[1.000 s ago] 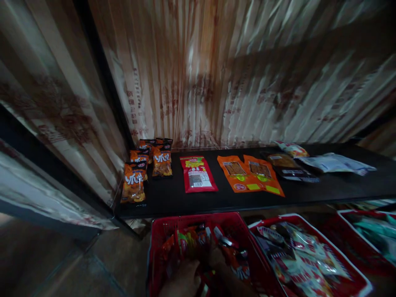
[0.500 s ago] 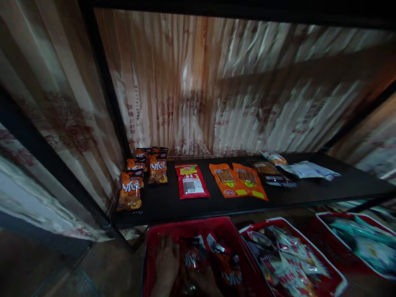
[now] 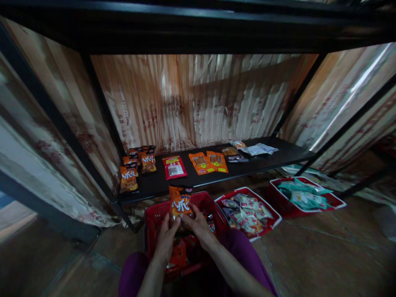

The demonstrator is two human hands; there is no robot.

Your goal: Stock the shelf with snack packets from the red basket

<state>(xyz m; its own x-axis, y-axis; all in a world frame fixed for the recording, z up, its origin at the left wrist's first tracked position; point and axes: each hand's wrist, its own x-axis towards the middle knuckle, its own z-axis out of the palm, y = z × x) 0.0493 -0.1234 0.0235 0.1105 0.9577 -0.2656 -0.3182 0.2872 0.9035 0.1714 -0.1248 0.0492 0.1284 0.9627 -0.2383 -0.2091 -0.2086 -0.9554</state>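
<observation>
An orange snack bag (image 3: 179, 203) with white lettering is upright above the near red basket (image 3: 151, 218). My left hand (image 3: 167, 233) grips its lower left side, thumb on the front. On the lower right side my right hand (image 3: 198, 222) closes round the same bag, its thumb also across the front. Below my hands, more orange packs (image 3: 178, 253) lie in the basket, partly hidden by my arms. Similar orange snack bags (image 3: 129, 178) stand in a group at the left end of the black shelf (image 3: 151, 187).
Along the shelf lie a red packet (image 3: 175, 167), orange packets (image 3: 208, 162), a dark packet (image 3: 233, 154) and a white packet (image 3: 260, 149). A middle basket (image 3: 277, 220) and a right basket (image 3: 340, 203) hold more packets. A shelf post (image 3: 102, 177) rises at the left.
Both hands have come up out of the near basket with an orange snack bag between them. The view has pulled back and shows more of the shelf and floor.
</observation>
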